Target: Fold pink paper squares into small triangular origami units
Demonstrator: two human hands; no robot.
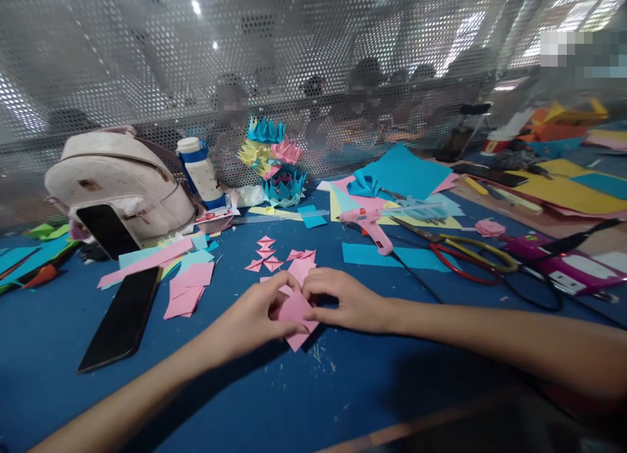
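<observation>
A pink paper square (296,309) is held low over the blue table (245,388), one corner pointing toward me. My left hand (259,312) grips its left side, thumb on top and fingers curled behind. On its right side, my right hand (337,299) pinches the edge between thumb and fingers. Another pink paper piece (301,267) lies just beyond my fingertips. Several small folded pink pieces (265,252) rest on the table to the left of it.
A pink glue gun (367,224), scissors (470,254) and blue strip (401,256) lie right. Phones (120,319), paper scraps (189,286), backpack (122,179) and bottle (200,172) stand or lie left. Behind are folded paper flowers (284,182) and a perforated metal screen (313,68).
</observation>
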